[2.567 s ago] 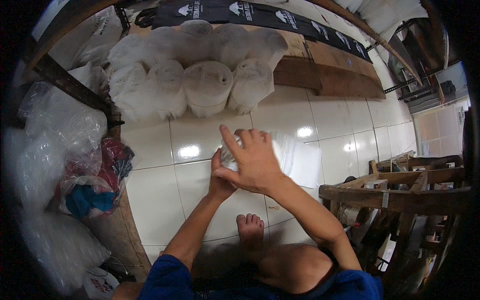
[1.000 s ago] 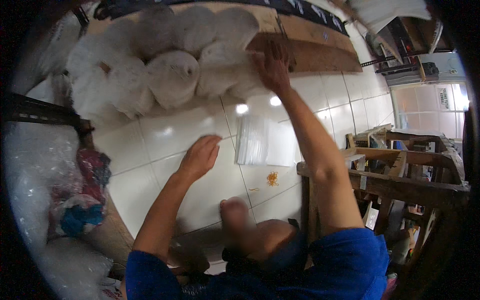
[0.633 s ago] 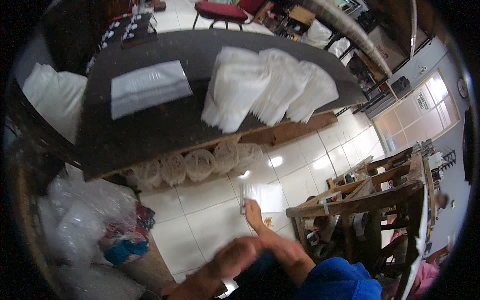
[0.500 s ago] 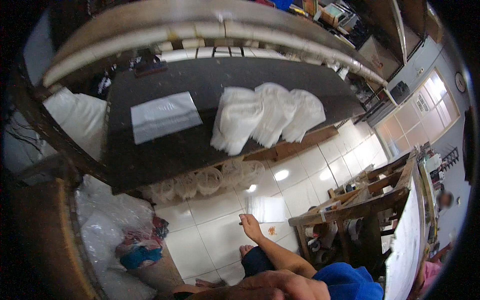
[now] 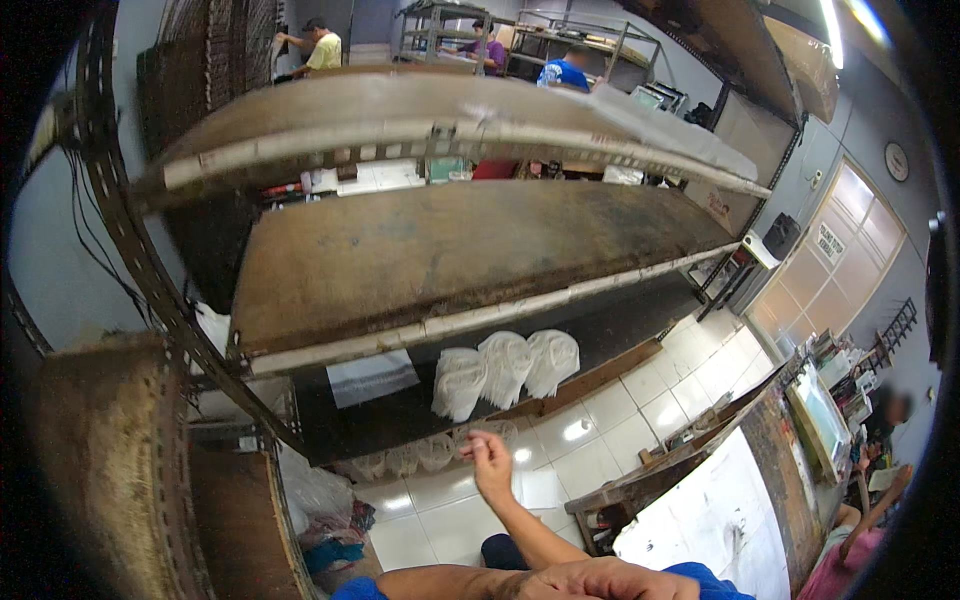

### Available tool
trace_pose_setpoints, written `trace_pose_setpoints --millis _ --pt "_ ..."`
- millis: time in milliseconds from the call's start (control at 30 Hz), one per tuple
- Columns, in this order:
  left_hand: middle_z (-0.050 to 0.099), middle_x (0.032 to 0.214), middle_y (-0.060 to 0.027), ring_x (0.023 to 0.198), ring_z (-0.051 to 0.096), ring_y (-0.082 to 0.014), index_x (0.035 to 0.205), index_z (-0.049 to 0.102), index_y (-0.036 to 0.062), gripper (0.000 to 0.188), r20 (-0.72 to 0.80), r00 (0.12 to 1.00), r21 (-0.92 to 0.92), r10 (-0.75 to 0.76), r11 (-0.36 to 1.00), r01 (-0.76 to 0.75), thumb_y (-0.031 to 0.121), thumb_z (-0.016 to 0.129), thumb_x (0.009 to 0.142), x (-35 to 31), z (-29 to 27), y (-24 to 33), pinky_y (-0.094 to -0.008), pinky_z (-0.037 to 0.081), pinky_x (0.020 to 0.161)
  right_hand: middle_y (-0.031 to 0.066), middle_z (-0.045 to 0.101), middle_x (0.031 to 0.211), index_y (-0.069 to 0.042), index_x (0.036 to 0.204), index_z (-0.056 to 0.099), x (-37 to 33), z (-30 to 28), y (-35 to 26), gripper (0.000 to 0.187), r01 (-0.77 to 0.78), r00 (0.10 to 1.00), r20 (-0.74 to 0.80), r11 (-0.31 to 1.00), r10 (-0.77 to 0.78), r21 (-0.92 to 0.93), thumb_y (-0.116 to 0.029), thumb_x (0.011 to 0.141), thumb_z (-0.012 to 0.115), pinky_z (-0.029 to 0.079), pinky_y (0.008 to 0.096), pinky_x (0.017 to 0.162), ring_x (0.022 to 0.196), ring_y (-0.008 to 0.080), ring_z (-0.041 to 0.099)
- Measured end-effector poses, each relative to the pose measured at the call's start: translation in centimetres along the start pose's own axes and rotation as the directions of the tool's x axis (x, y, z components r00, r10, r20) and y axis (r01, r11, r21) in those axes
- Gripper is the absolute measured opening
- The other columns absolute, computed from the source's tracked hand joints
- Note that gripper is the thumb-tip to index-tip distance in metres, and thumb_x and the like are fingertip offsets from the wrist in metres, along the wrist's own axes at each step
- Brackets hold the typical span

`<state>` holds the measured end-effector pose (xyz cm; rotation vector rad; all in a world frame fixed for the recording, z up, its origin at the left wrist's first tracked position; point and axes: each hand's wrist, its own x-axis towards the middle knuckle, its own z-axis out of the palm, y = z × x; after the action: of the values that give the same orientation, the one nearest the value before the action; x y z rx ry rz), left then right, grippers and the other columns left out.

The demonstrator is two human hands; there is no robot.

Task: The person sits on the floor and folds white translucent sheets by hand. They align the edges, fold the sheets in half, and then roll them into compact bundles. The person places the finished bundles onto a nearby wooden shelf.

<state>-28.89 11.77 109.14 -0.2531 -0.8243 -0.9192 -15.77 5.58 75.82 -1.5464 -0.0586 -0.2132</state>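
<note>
My right hand [image 5: 488, 462] reaches forward over the tiled floor, its fingers loosely bent and apart, with nothing visible in them. Just beyond it, three white bundles of thin plastic bags [image 5: 505, 368] lie side by side on a dark low shelf [image 5: 620, 340]. My left hand [image 5: 605, 578] is close at the lower edge, knuckles bent; its fingertips are hidden. Left of the bundles lies a flat whitish-grey plastic packet [image 5: 370, 378]. Several clear rolled plastic bundles [image 5: 435, 453] show beneath the shelf. Partly behind my right forearm, a white stack [image 5: 540, 490] rests on the floor.
A brown wooden shelf [image 5: 470, 255] spans above the dark one. Metal uprights [image 5: 150, 230] stand left. At right is a worktable [image 5: 775, 450] with a white sheet [image 5: 710, 520]. People work behind the rack and at the right; a clear plastic bag [image 5: 315, 485] sits lower left.
My view has tilted up, bringing the upper shelves and the people behind into sight. The bundles and packet now appear lower. My right hand's fingers now point more upward.
</note>
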Motion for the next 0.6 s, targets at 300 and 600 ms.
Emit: trace_pose_setpoints --millis 300,600 --pt "0.054 0.081 -0.0108 0.075 0.051 -0.0224 0.093 0.054 -0.0037 0.035 0.008 0.957 0.116 -0.291 0.950 0.289 0.031 0.059 0.097 12.6 0.5 5.2 -0.0374 0.040 0.070 0.0084 0.062 0.096 -0.001 0.114 0.059 18.2 -12.1 -27.5 0.019 0.517 0.833 -0.282 0.851 -0.477 0.087 -0.009 0.101 0.048 0.056 0.0323 0.074 0.078 0.0160 0.064" --pt "0.062 0.084 -0.0110 0.078 0.061 -0.0251 0.088 0.061 0.0018 0.017 -0.385 0.891 0.900 -0.242 -0.313 0.305 0.017 0.060 0.094 31.6 -7.5 19.1 -0.0375 0.049 0.072 0.0172 0.066 0.103 -0.001 0.115 0.064 40.4 -30.6 -43.9 0.029 0.532 0.666 0.032 0.444 -0.746 -0.721 -0.004 0.086 0.063 0.052 0.0376 0.085 0.094 0.0313 0.066"
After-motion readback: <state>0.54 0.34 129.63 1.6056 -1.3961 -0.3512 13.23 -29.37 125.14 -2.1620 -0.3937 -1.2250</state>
